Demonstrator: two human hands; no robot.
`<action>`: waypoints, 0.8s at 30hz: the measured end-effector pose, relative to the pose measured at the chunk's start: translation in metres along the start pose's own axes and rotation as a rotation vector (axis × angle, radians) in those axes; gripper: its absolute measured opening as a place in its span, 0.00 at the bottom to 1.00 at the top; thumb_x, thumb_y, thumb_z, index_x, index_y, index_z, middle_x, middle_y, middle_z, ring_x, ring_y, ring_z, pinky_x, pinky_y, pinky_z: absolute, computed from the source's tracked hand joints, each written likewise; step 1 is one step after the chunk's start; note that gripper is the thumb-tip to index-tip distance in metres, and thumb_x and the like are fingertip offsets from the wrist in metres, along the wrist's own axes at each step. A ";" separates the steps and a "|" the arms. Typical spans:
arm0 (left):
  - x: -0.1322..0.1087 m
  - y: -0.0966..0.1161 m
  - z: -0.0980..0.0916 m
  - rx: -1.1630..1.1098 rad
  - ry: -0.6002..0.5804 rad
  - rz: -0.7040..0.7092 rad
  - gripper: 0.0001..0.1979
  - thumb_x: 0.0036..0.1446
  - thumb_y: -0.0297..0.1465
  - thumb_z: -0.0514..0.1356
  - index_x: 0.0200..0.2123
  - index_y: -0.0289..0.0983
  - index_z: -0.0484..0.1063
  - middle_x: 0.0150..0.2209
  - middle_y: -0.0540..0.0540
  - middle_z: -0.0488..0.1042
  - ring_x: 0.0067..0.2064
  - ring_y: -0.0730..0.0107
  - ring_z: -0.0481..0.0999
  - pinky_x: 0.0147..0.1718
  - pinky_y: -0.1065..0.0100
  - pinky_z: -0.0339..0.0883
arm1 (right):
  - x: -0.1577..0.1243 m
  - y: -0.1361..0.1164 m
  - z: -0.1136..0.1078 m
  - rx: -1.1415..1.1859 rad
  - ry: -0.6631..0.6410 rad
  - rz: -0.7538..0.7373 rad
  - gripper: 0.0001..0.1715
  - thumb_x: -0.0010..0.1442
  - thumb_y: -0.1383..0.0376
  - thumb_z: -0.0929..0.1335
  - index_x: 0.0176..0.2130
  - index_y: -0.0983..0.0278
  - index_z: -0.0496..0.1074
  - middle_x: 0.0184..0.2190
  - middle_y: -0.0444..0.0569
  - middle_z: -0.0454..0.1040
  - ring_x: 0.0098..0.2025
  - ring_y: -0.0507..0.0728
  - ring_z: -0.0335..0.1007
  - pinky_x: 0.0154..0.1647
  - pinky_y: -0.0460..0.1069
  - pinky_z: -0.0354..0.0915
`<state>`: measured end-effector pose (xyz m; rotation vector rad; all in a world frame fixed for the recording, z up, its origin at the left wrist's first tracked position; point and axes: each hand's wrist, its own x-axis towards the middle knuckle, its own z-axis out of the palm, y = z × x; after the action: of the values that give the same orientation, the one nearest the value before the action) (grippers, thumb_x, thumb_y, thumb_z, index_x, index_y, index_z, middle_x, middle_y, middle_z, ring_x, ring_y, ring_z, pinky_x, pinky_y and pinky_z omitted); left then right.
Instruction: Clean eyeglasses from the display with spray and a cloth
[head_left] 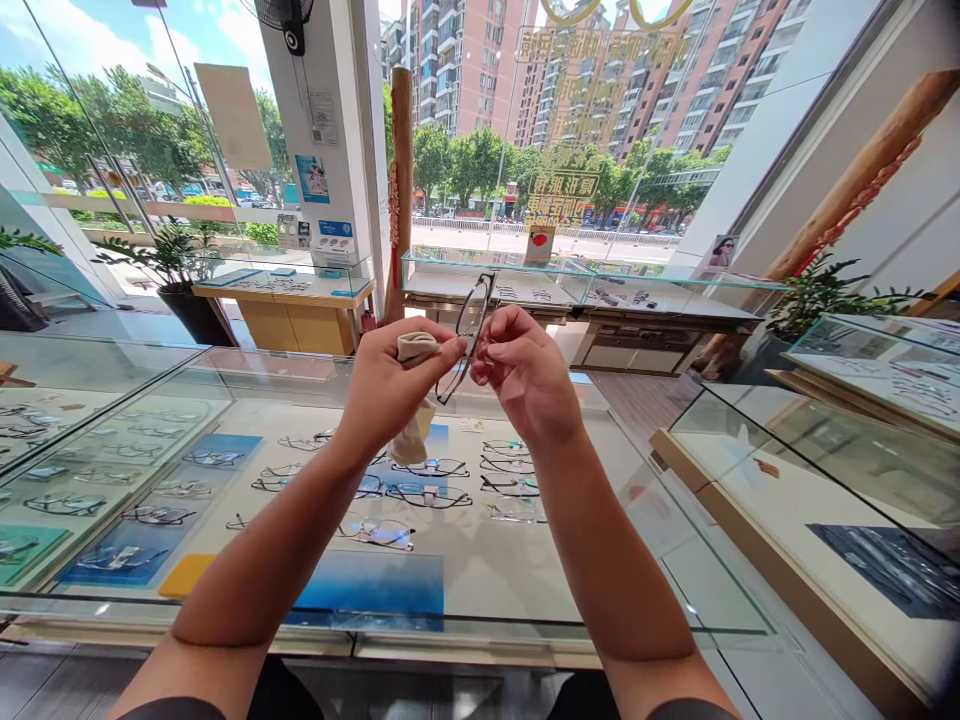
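Both my hands are raised in front of me above a glass display case [225, 400]. My left hand [394, 385] pinches a beige cleaning cloth [415, 347], whose tail hangs down below the fist, and presses it against a pair of dark thin-framed glasses [469, 330]. My right hand [525, 375] grips the glasses from the right side, holding them upright and edge-on between the two hands.
Under the glass lie several rows of spectacle frames [431, 468] on white and blue pads. More glass cases [862, 450] stand to the right and behind [570, 280]. A wooden counter [289, 300], potted plants [176, 260] and big street windows are beyond.
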<state>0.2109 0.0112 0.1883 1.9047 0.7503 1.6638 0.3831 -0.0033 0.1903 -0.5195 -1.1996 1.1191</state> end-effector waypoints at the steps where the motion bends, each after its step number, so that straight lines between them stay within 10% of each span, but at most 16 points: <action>1: 0.000 0.000 0.000 0.002 0.001 -0.001 0.10 0.59 0.40 0.74 0.31 0.40 0.83 0.27 0.50 0.77 0.29 0.71 0.68 0.27 0.67 0.62 | 0.000 0.000 0.000 -0.010 0.000 -0.006 0.16 0.48 0.64 0.75 0.35 0.58 0.68 0.33 0.40 0.69 0.30 0.50 0.64 0.30 0.49 0.64; 24: -0.001 -0.002 0.001 0.001 -0.041 0.015 0.18 0.57 0.49 0.76 0.32 0.41 0.85 0.27 0.50 0.77 0.28 0.71 0.69 0.27 0.69 0.63 | 0.002 0.005 -0.006 -0.194 0.010 -0.195 0.17 0.53 0.65 0.79 0.36 0.57 0.69 0.33 0.40 0.69 0.33 0.51 0.61 0.36 0.51 0.66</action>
<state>0.2117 0.0124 0.1863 1.9443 0.7228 1.6279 0.3869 0.0014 0.1848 -0.5417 -1.3275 0.8390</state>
